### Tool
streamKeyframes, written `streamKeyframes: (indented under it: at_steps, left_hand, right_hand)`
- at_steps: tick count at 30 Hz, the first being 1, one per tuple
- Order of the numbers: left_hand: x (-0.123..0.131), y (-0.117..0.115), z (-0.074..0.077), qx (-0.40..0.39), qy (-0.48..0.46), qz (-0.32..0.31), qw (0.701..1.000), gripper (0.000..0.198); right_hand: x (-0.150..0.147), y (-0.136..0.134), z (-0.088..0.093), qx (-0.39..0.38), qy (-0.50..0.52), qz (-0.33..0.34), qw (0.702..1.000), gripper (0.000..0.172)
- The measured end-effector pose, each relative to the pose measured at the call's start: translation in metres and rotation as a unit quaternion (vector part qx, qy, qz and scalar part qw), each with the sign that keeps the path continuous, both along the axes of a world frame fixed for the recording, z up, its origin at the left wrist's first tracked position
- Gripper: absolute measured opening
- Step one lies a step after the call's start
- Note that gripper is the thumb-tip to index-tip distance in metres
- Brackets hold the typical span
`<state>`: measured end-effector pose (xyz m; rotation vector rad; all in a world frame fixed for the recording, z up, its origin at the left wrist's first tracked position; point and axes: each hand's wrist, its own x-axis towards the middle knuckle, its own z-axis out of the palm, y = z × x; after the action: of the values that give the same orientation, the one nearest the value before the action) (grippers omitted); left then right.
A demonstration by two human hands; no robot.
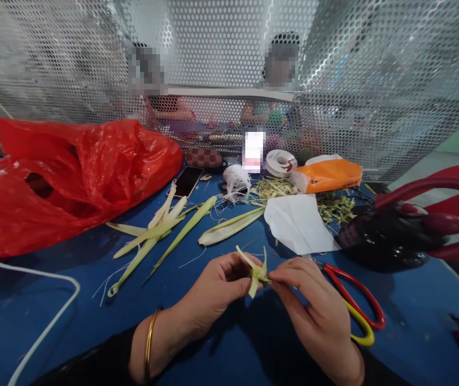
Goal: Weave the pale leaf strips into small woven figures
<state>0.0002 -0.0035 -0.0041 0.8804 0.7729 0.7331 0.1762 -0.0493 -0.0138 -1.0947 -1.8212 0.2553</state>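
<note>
My left hand (217, 287) and my right hand (313, 305) meet over the blue table (72, 321), both pinching a small folded piece of pale green leaf strip (256, 272) whose ends stick out up and down. A gold bangle (150, 343) sits on my left wrist. Scissors with red and yellow handles (353, 308) lie on the table just right of my right hand.
Several long leaf strips (160, 233) lie ahead. A red plastic bag (72, 171) fills the left. A phone (186, 181), white thread (236, 182), tape roll (280, 162), orange bag (328, 174), white paper (299, 222) and dark basket (385, 238) stand behind. Two people sit beyond the mesh screen (374, 80).
</note>
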Motion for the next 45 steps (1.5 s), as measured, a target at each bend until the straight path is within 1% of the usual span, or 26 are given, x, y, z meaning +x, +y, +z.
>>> streamKeyframes:
  at_steps: [2, 7, 11, 16, 18, 20, 22, 24, 25, 26, 28, 29, 31, 32, 33, 35, 37, 39, 42, 45]
  left_hand:
    - [0.001, 0.0, -0.001, -0.013, 0.002, 0.003, 1.0, 0.027]
    - [0.003, 0.0, -0.004, -0.007, 0.006, 0.02, 1.0, 0.022]
    - [0.004, -0.001, -0.004, -0.01, -0.005, 0.04, 0.999, 0.018]
    - [0.005, -0.003, -0.007, -0.029, -0.016, 0.037, 0.999, 0.012]
    - [0.004, -0.003, -0.007, -0.036, -0.016, 0.039, 0.998, 0.013]
    - [0.003, -0.002, -0.006, -0.048, -0.022, 0.026, 0.998, 0.017]
    - [0.002, 0.0, -0.005, -0.056, -0.03, 0.005, 0.998, 0.023]
    - [0.001, 0.001, -0.003, -0.048, -0.032, -0.01, 0.998, 0.025]
    - [0.0, 0.002, -0.003, -0.041, -0.031, -0.014, 0.999, 0.026]
    - [0.0, 0.002, -0.002, -0.034, -0.031, -0.018, 0.999, 0.026]
    - [-0.001, 0.003, -0.001, -0.03, -0.029, -0.033, 0.999, 0.027]
    - [-0.001, 0.003, -0.001, -0.029, -0.025, -0.041, 0.998, 0.027]
    - [-0.001, 0.002, 0.0, -0.029, -0.012, -0.055, 0.998, 0.027]
    - [-0.001, 0.002, 0.001, -0.029, -0.005, -0.06, 0.998, 0.027]
    - [-0.001, 0.002, 0.001, -0.029, -0.003, -0.063, 0.998, 0.027]
    - [0.0, 0.002, 0.001, -0.026, -0.013, -0.066, 0.997, 0.028]
    - [0.0, 0.001, 0.001, -0.016, -0.021, -0.058, 0.998, 0.031]
    - [0.001, 0.001, 0.002, 0.0, -0.008, -0.043, 0.999, 0.032]
    - [0.002, 0.0, 0.002, 0.032, 0.032, -0.02, 0.999, 0.024]
    - [0.001, -0.001, 0.001, 0.05, 0.058, -0.013, 0.997, 0.019]
  right_hand:
    - [-0.001, 0.001, 0.002, 0.007, -0.014, 0.013, 1.0, 0.018]
    - [-0.003, 0.001, 0.003, 0.03, -0.028, 0.021, 0.999, 0.017]
    - [-0.002, 0.002, 0.001, 0.029, -0.032, 0.031, 0.999, 0.017]
    - [-0.002, 0.003, 0.001, 0.022, -0.034, 0.033, 0.999, 0.016]
    - [-0.002, 0.002, 0.001, 0.023, -0.036, 0.032, 0.999, 0.016]
    - [-0.003, 0.001, 0.001, 0.021, -0.035, 0.032, 0.999, 0.016]
    - [-0.002, 0.0, 0.002, -0.005, -0.011, 0.038, 0.999, 0.013]
    - [-0.002, 0.0, 0.002, -0.08, 0.059, 0.028, 0.995, 0.012]
    - [-0.003, 0.001, 0.002, -0.134, 0.109, 0.016, 0.985, 0.014]
    - [-0.003, 0.002, 0.002, -0.192, 0.167, 0.003, 0.967, 0.016]
    - [-0.004, 0.005, 0.003, -0.287, 0.284, -0.007, 0.915, 0.017]
    - [-0.005, 0.007, 0.004, -0.32, 0.333, 0.005, 0.887, 0.019]
    - [-0.007, 0.01, 0.005, -0.361, 0.408, 0.04, 0.838, 0.024]
    - [-0.007, 0.011, 0.005, -0.375, 0.43, 0.054, 0.82, 0.023]
    - [-0.008, 0.012, 0.006, -0.384, 0.445, 0.06, 0.807, 0.019]
    - [-0.008, 0.012, 0.007, -0.394, 0.457, 0.057, 0.796, 0.015]
    - [-0.008, 0.011, 0.007, -0.397, 0.447, 0.052, 0.8, 0.018]
    - [-0.008, 0.01, 0.007, -0.395, 0.422, 0.05, 0.815, 0.019]
    - [-0.007, 0.008, 0.005, -0.385, 0.355, 0.031, 0.852, 0.019]
    - [-0.006, 0.007, 0.005, -0.369, 0.287, 0.017, 0.884, 0.019]
